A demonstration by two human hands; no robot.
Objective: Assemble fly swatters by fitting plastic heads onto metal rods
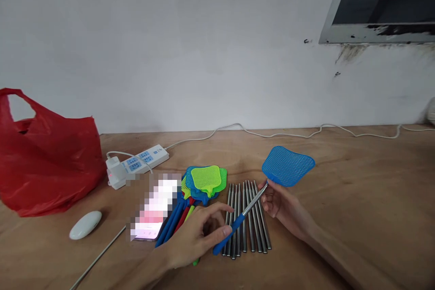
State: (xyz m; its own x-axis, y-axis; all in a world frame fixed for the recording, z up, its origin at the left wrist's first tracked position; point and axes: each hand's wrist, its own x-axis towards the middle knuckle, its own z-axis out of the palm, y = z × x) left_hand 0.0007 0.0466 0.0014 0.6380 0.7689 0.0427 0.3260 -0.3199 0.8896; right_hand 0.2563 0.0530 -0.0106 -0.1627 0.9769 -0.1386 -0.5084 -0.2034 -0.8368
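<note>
A blue fly swatter (287,165) slants across the middle, its mesh head at the upper right and its blue handle at the lower left, joined by a metal rod. Where the rod meets the head, my right hand (285,208) pinches it between thumb and fingertips. My left hand (193,238) is beside the blue handle with thumb and forefinger apart; the thumb tip is at the handle, and whether it touches cannot be told. Under the swatter, several metal rods (252,226) lie side by side. Swatters with green, yellow and blue heads (206,177) are stacked left of them, handles partly behind my left hand.
On the left are a lit phone (154,213), partly blurred, a white oval object (85,225) and a power strip (158,156) with a plugged-in adapter. A red plastic bag (54,163) stands at the far left. A white cord (285,134) runs along the wall.
</note>
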